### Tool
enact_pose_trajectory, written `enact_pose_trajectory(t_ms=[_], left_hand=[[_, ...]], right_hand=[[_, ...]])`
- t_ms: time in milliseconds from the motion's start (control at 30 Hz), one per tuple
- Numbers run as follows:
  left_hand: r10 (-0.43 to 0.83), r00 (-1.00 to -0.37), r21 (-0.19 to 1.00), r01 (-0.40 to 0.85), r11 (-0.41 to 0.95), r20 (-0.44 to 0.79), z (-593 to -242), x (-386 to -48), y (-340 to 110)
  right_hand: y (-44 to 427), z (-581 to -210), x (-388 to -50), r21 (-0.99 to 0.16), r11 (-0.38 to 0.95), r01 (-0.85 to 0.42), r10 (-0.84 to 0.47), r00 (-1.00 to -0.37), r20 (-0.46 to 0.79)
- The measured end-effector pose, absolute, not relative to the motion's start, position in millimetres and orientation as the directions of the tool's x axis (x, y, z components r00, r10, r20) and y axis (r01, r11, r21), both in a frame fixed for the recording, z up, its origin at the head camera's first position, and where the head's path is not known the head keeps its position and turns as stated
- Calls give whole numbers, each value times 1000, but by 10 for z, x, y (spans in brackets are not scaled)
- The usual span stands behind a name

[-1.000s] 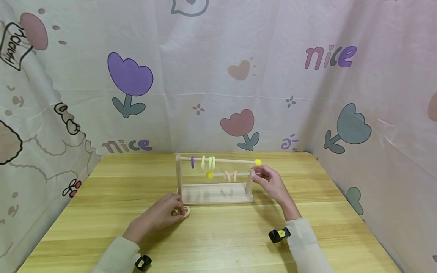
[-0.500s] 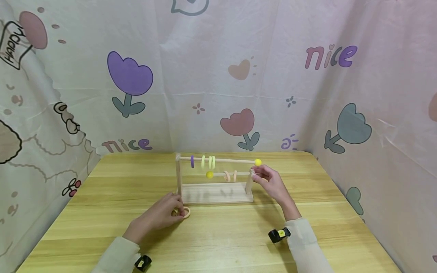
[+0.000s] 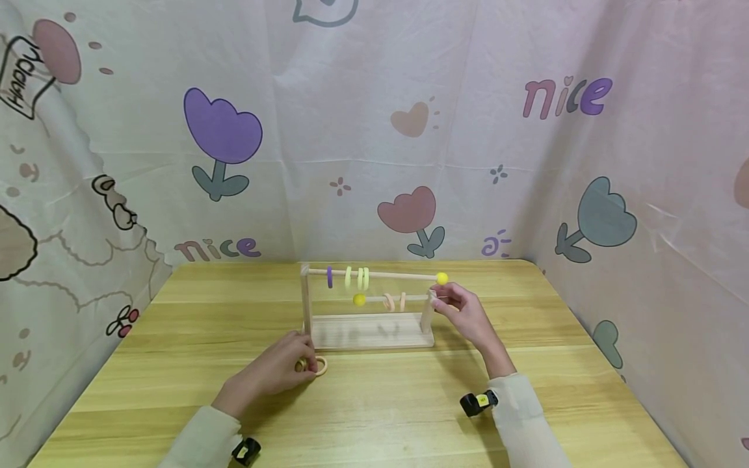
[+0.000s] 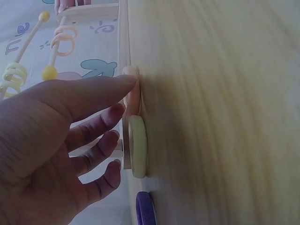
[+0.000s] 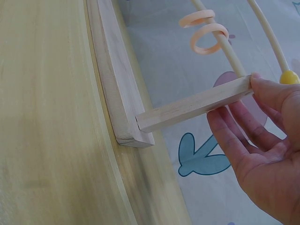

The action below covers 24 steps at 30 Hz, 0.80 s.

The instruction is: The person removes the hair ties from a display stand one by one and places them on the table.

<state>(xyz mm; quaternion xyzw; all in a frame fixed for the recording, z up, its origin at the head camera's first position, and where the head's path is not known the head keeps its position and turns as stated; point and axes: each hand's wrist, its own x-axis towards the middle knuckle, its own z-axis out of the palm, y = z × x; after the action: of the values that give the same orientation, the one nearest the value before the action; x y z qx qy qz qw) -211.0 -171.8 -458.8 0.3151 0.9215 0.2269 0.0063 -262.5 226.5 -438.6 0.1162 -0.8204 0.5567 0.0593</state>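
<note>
A wooden ring stand (image 3: 371, 331) has a tall left post and a short right post (image 5: 197, 103). My right hand (image 3: 468, 316) holds the short post near its top, thumb on one side and fingers on the other. At the stand's front left corner, my left hand (image 3: 272, 367) pinches a peach ring (image 4: 133, 96) by thumb and index finger, low against the table. A pale yellow-green ring (image 4: 138, 147) touches it, and a purple ring (image 4: 146, 208) lies below in the left wrist view. The lower rod carries peach rings (image 5: 208, 40).
On the upper rod (image 3: 404, 276) hang a purple ring (image 3: 329, 277) and several yellow-green rings (image 3: 363, 279). Yellow balls (image 3: 442, 278) cap the rods' free ends. The wooden table (image 3: 374, 416) meets a printed cloth (image 3: 328, 130) behind.
The peach ring at my left hand has tipped from a steeper slant to nearly flat, the hand moving only slightly. My right hand stays on the short post.
</note>
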Motion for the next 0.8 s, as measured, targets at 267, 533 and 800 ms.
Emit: enact_pose_trajectory(t_ms=[267,533,800], left_hand=[[581,-804,427,573,700,127,-4580,-2109,-1713],[582,-803,445,572,689,132,-4552,-2111,-1720],[569,-805,448,576,684,166,-4491,-2094,-1664]], right_hand=[[2266,-4381,-2625,-903,344,-258,-127,-965,228],[2258,-4366,-2613,-899,353,-260,-125,-965,230],[2263,-4371,-2614,-899,352,-261,-126,-965,231]])
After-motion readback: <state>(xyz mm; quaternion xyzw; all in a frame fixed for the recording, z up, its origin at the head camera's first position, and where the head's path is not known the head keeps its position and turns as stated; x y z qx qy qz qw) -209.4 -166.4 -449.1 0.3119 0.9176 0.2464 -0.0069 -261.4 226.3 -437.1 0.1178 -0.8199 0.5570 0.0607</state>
